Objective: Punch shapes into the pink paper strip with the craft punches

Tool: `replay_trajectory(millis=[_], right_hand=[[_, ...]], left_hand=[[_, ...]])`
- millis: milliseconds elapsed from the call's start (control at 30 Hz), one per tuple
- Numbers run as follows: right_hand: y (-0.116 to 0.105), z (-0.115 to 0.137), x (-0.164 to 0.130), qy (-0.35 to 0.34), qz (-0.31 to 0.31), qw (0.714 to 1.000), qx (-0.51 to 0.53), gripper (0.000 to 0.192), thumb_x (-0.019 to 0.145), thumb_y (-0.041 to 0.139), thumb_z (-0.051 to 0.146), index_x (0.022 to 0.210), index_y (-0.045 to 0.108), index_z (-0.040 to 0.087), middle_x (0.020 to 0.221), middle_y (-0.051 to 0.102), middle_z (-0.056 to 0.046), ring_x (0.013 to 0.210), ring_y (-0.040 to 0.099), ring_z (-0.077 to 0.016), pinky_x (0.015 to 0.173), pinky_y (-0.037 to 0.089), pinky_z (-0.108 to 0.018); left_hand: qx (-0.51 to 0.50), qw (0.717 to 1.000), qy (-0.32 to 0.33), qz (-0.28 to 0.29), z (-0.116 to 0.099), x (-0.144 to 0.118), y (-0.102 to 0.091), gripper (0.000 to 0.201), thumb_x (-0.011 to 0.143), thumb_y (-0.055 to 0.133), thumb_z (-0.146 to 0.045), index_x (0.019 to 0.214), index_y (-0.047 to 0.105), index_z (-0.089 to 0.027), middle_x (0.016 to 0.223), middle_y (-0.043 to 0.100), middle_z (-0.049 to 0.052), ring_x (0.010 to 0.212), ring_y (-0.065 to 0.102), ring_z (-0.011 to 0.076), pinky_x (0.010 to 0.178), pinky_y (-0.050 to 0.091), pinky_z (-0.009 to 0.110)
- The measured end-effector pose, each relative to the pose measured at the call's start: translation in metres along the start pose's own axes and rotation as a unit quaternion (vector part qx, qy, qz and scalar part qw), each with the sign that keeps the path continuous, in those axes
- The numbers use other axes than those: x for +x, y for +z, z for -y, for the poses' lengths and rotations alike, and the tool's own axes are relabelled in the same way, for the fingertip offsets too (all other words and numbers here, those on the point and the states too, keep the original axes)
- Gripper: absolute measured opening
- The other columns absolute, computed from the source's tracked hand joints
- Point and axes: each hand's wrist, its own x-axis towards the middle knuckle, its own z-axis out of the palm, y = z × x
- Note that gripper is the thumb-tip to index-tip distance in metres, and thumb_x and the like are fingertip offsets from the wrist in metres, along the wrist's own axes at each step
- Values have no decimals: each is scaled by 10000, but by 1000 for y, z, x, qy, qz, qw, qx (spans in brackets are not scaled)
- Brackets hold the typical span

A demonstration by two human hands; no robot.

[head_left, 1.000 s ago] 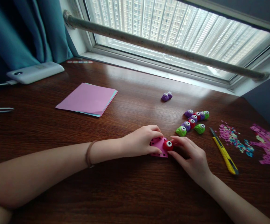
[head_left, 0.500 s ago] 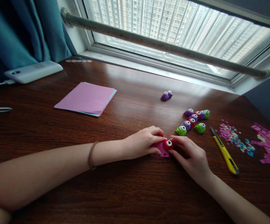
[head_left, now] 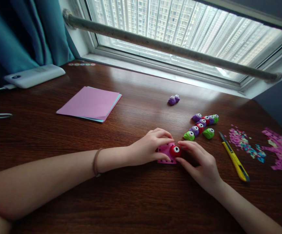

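- Red punch [head_left: 174,151] on the table [head_left: 136,201], sitting over the right edge of a small pink paper [head_left: 164,152] with star holes along its margins.
- Left hand [head_left: 147,148] just left of the punch, flat on the paper, fingers [head_left: 164,133] curled and pressed close, tips reaching the punch's top.
- Right hand [head_left: 200,164] just right of the punch, thumb and forefinger pinching its side; how firmly, hard to judge from this angle.
- Up and right of the punch, near it: cluster of punches [head_left: 200,126], green, purple and red, touching in rows.
- Farther back from the punch, alone: a purple punch [head_left: 173,99].
- Right of the punch, beyond the right hand: yellow knife [head_left: 234,157], lying slantwise.
- Farther right of the punch: paper bits [head_left: 244,143], then pink scraps [head_left: 281,152] near the table's edge.
- Far left and back from the punch: paper stack [head_left: 89,103], pink over blue.
- Well beyond that stack, at the far left: white device [head_left: 33,75] with a cable, beside the teal curtain [head_left: 21,32].
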Motion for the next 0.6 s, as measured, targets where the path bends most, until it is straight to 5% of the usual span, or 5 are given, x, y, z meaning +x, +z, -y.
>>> replay_trajectory(millis=[200,400,600], right_hand=[[-6,6,1,-22,-30,999,-8,328,795,593,119,1111,555,197,996,560,-64,909,549,-167,793,484,-306],[-5,8,1,-49,-15,999,18,315,800,556,52,1079,570,198,911,542,-58,829,534,-152,692,487,-288],[-7,7,2,-67,-25,997,23,227,801,544,37,955,585,199,850,578,-41,787,534,-154,681,479,-303]], left_hand=[[40,992,28,-115,-4,-3,0,286,892,436,-213,1153,542,-162,1120,571,77,1092,465,161,966,380,346],[147,980,132,-24,-8,-9,3,356,897,371,-157,1245,446,-171,1290,515,47,1248,375,184,1039,263,383],[182,970,160,-9,-8,-10,5,357,894,374,-140,1245,444,-144,1319,490,48,1278,339,197,1059,229,398]])
